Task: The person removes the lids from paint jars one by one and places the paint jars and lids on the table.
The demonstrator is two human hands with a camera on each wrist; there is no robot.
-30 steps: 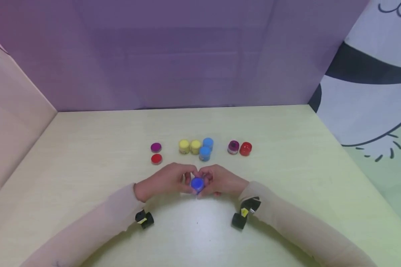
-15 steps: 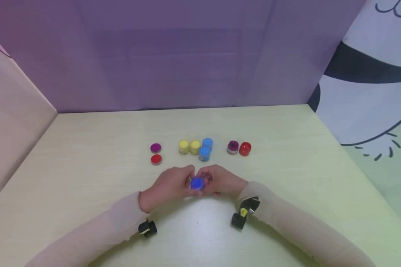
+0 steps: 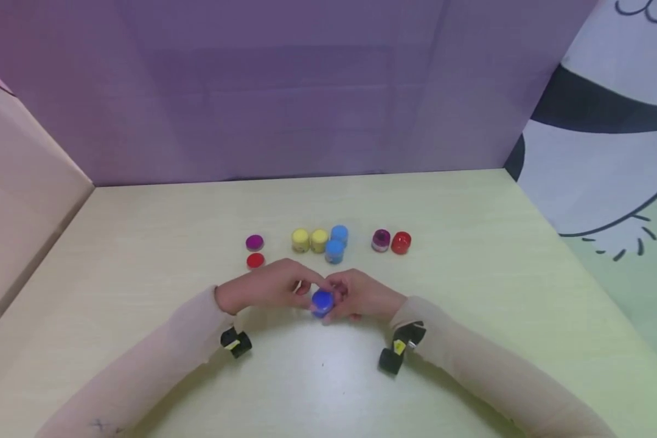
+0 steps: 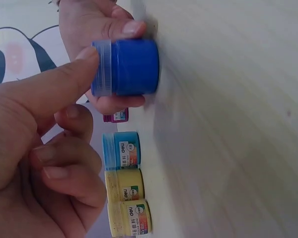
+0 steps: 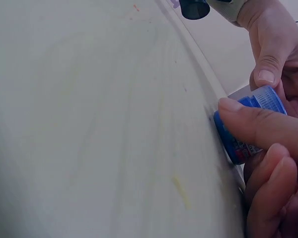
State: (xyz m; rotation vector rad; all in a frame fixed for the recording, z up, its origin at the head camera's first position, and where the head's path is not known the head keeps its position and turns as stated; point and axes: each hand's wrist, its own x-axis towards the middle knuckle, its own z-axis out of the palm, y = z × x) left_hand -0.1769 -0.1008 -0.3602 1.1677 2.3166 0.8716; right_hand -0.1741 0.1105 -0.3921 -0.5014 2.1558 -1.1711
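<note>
A small dark-blue paint jar (image 3: 323, 302) stands on the table between both hands, its ribbed, see-through lid (image 4: 104, 74) on top. My right hand (image 3: 368, 296) grips the jar's body from the right, thumb along the near side in the right wrist view. From the left, my left hand (image 3: 268, 285) has its thumb and index finger at the lid, and its other fingers are curled in below. Part of the jar's label shows under the right thumb (image 5: 253, 121). The far side of the lid, where the left index finger reaches, is hidden in the left wrist view.
Beyond the hands stand two yellow jars (image 3: 309, 241) and two light-blue jars (image 3: 335, 250). Farther right are an uncovered purple jar (image 3: 381, 241) and a red jar (image 3: 401, 243). A purple lid (image 3: 254, 243) and a red lid (image 3: 255, 261) lie at left.
The left hand first turns inward toward the body around the lid, then swings back outward, its wrist now higher in the head view. The right hand and the jar stay in place.
</note>
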